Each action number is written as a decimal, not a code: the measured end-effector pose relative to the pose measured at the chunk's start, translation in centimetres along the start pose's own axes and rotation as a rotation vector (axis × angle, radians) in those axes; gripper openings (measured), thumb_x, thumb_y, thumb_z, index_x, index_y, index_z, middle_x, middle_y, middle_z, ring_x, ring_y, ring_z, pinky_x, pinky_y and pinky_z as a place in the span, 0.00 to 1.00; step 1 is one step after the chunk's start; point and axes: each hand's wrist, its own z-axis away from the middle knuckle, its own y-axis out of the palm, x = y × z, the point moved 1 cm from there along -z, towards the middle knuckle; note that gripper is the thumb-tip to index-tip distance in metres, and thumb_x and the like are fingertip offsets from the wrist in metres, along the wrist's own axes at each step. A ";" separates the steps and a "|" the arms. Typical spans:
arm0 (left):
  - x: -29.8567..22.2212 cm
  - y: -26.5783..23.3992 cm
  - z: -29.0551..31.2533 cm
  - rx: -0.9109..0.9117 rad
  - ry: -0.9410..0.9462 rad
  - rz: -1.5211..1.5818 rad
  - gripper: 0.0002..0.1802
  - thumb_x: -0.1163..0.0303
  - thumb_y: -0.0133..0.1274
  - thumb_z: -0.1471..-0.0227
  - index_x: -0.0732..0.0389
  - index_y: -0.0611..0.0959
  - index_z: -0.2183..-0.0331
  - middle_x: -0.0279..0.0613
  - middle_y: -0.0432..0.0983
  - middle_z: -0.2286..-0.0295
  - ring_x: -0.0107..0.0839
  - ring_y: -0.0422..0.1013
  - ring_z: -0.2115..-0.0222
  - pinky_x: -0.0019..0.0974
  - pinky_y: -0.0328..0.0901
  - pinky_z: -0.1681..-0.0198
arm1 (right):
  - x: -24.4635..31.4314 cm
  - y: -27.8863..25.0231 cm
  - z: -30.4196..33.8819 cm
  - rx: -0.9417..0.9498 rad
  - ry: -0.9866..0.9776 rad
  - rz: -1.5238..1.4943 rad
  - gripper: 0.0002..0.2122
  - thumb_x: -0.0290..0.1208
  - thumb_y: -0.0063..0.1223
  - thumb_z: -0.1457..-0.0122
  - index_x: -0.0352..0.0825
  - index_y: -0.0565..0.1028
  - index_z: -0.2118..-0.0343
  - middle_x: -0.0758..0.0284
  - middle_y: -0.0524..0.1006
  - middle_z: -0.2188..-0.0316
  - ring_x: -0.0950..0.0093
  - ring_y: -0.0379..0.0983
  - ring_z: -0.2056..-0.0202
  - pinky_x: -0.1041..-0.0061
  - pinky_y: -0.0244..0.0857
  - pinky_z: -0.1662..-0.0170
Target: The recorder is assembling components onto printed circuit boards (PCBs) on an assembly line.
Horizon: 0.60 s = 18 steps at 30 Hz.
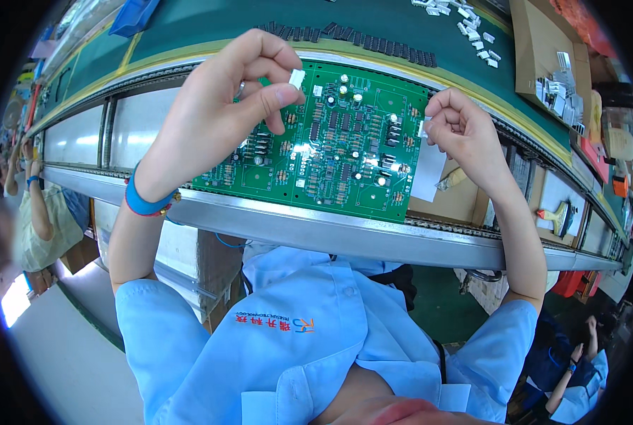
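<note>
A green circuit board (362, 191), crowded with resistors, capacitors and black chips, rests across the metal rails in front of me. My left hand (235, 106) is above its left part, pinching a small white plastic connector (297, 78) between thumb and forefinger. At the board's right edge is my right hand (464, 131), its fingers curled together around a small white connector (423, 128) that they partly cover. I cannot tell whether that piece touches the board. A blue wristband (146, 198) circles my left wrist.
Black chips (380, 46) lie in a row on the green bench beyond the rail, with loose white connectors (472, 32) behind. A cardboard box (554, 71) holding metal parts stands far right. The near metal rail (316, 230) runs before my body. Other people (43, 219) are at the sides.
</note>
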 end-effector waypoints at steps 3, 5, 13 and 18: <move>0.4 0.4 -0.1 -0.026 -0.015 -0.036 0.11 0.75 0.55 0.41 0.65 0.74 0.57 0.38 0.76 0.68 0.21 0.72 0.72 0.24 0.67 0.66 | 0.3 0.3 -0.1 -0.039 -0.077 0.178 0.06 0.19 0.54 0.45 0.31 0.70 0.65 0.75 0.70 0.81 0.87 0.65 0.78 0.84 0.59 0.74; 1.0 0.5 -0.2 -0.046 -0.030 -0.103 0.11 0.75 0.57 0.43 0.65 0.75 0.59 0.37 0.76 0.68 0.21 0.71 0.71 0.26 0.67 0.65 | 1.1 0.6 0.0 -0.053 -0.064 0.212 0.06 0.19 0.54 0.45 0.32 0.70 0.65 0.75 0.69 0.81 0.87 0.65 0.78 0.83 0.59 0.74; 3.1 0.8 -0.5 -0.108 0.346 -0.735 0.13 0.74 0.64 0.54 0.59 0.80 0.64 0.34 0.73 0.66 0.29 0.68 0.69 0.35 0.56 0.54 | 1.7 -2.7 -1.6 -0.201 -0.175 0.348 0.10 0.32 0.59 0.41 0.34 0.72 0.62 0.72 0.72 0.80 0.85 0.67 0.77 0.81 0.62 0.72; 3.1 1.5 -1.0 -0.125 0.420 -0.918 0.12 0.74 0.64 0.55 0.59 0.80 0.65 0.37 0.73 0.66 0.36 0.70 0.65 0.38 0.56 0.55 | -1.1 -7.4 -5.4 -0.589 -0.431 1.033 0.09 0.33 0.55 0.39 0.37 0.74 0.58 0.64 0.77 0.66 0.64 0.77 0.67 0.67 0.71 0.64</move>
